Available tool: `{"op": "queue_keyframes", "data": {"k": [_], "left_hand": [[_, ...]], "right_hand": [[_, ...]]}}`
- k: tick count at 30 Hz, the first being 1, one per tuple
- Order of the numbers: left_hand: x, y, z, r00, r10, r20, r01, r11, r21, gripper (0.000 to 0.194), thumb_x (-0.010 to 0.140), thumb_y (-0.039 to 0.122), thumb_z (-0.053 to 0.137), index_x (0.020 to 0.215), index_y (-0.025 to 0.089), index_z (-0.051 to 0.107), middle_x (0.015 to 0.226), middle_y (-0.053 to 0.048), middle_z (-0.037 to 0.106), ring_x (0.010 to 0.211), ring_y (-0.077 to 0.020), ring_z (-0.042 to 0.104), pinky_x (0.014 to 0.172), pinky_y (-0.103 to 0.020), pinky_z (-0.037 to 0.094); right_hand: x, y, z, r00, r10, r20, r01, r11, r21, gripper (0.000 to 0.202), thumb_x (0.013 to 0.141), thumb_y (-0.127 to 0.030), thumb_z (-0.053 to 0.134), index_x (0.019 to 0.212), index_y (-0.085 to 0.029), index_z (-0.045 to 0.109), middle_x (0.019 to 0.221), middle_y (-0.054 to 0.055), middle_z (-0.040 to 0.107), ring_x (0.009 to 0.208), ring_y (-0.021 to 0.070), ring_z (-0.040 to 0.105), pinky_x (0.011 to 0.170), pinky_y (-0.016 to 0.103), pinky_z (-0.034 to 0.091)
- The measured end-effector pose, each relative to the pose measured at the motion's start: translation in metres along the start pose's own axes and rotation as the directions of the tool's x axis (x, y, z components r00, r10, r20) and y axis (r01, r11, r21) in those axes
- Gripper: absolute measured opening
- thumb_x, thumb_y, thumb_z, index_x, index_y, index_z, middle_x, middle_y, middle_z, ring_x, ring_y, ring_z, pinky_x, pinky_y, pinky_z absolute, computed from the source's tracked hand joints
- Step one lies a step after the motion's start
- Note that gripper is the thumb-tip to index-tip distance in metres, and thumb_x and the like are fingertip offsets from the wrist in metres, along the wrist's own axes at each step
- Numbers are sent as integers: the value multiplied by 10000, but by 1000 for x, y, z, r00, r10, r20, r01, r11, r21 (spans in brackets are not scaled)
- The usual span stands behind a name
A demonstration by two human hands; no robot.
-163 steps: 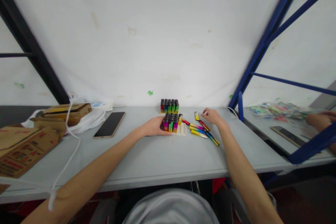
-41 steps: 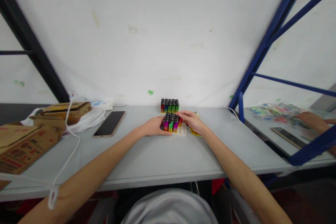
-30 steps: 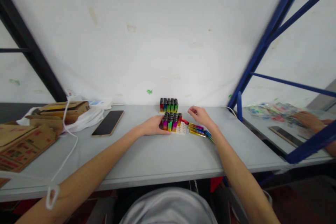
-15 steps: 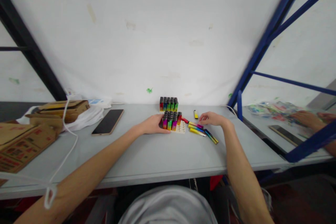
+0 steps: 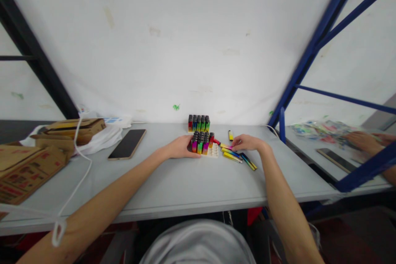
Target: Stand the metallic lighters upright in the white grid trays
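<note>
My left hand (image 5: pixel 180 147) is wrapped round the left side of a block of upright lighters (image 5: pixel 200 143), coloured purple, green and red with black tops. They stand in a pale tray (image 5: pixel 212 151) whose right part shows bare slots. My right hand (image 5: pixel 248 142) is closed, its fingertips pinching the end of a yellow-and-purple lighter (image 5: pixel 225 146) on the pile. Below that one lie a blue-and-yellow lighter (image 5: pixel 232 154) and a dark green-and-yellow pair (image 5: pixel 248 161). A red lighter (image 5: pixel 216 142) rests by the tray.
Behind the tray stands a second block of lighters (image 5: pixel 199 123). A lone yellow lighter (image 5: pixel 230 135) lies further back. To the left are a phone (image 5: pixel 127 144), a cardboard box (image 5: pixel 29 169) and a white cable (image 5: pixel 87 169). A co-worker's hands (image 5: pixel 365 142) are beyond the blue frame (image 5: pixel 298 72).
My right hand has moved slightly left and down onto the yellow-and-purple lighter, covering its right end. My left hand and the tray have stayed put.
</note>
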State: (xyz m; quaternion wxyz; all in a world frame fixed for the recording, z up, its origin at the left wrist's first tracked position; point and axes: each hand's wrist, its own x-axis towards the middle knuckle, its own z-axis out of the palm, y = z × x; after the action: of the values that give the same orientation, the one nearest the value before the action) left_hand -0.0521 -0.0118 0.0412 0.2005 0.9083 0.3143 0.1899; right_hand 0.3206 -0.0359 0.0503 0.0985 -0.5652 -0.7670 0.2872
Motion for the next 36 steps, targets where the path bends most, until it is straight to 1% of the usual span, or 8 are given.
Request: {"op": "queue_keyframes", "data": {"k": [6, 10, 13, 17, 21, 26, 31, 36], "left_hand": [[1, -2, 1, 1000, 9, 4, -9, 1000, 17, 779, 748, 652, 806, 1331, 164, 635, 1315, -140, 725, 1158, -375, 695, 1024, -444, 546], [1, -1, 0, 1000, 15, 7, -15, 1000, 17, 769, 752, 647, 803, 1331, 171, 633, 1314, -130, 727, 1157, -367, 697, 1019, -433, 545], [0, -1, 0, 1000, 13, 2, -13, 1000, 16, 753, 748, 662, 798, 1306, 181, 646, 1292, -119, 737, 1138, -361, 702, 1000, -424, 550], [0, -2, 1, 1000, 22, -11, -22, 1000, 2, 768, 740, 679, 800, 1317, 194, 648, 1292, -115, 739, 1136, -363, 702, 1001, -429, 546], [1, -5, 2, 999, 49, -24, -50, 998, -27, 784, 727, 685, 811, 1333, 214, 650, 1286, -107, 745, 1141, -372, 703, 1001, -430, 543], [1, -5, 2, 1000, 19, -22, -20, 1000, -18, 794, 720, 700, 804, 1309, 188, 659, 1262, -117, 749, 1118, -380, 710, 979, -431, 547], [1, -3, 2, 1000, 11, -15, -11, 1000, -7, 805, 722, 676, 816, 1324, 170, 645, 1294, -131, 735, 1138, -375, 705, 1000, -425, 540], [1, -3, 2, 1000, 12, -14, -12, 1000, 12, 787, 736, 672, 808, 1326, 177, 647, 1283, -125, 740, 1138, -366, 703, 993, -425, 540]], "right_hand": [[4, 0, 2, 981, 26, -194, -21, 999, 32, 302, 698, -402, 837, 879, -169, 773, 899, 83, 810, 824, 245, 716, 745, 320, 541], [5, -5, 0, 953, -71, -294, 148, 957, 248, 359, 663, -456, 872, 857, -176, 759, 833, 53, 791, 784, 220, 703, 758, 329, 554], [7, -12, 0, 902, -75, -424, 267, 871, 414, 407, 642, -460, 903, 902, -177, 768, 854, 62, 792, 783, 216, 710, 767, 344, 567], [12, -26, 6, 826, -5, -564, 415, 681, 603, 451, 653, -452, 928, 1000, -210, 772, 896, 41, 783, 829, 208, 728, 819, 361, 587], [17, -35, 12, 787, 71, -613, 511, 481, 712, 445, 664, -448, 942, 1009, -225, 771, 948, 37, 765, 926, 225, 749, 915, 403, 595], [22, -39, 16, 757, 162, -632, 520, 436, 734, 504, 582, -448, 980, 982, -220, 775, 884, 15, 737, 784, 170, 707, 799, 339, 599], [27, -46, 23, 780, 137, -610, 498, 455, 739, 489, 605, -495, 953, 942, -222, 727, 832, -7, 693, 685, 116, 620, 606, 243, 526], [26, -62, 37, 852, 29, -523, 452, 463, 762, 510, 767, -621, 812, 1069, -291, 567, 727, -73, 621, 437, 53, 326, 407, 182, 177]]}}
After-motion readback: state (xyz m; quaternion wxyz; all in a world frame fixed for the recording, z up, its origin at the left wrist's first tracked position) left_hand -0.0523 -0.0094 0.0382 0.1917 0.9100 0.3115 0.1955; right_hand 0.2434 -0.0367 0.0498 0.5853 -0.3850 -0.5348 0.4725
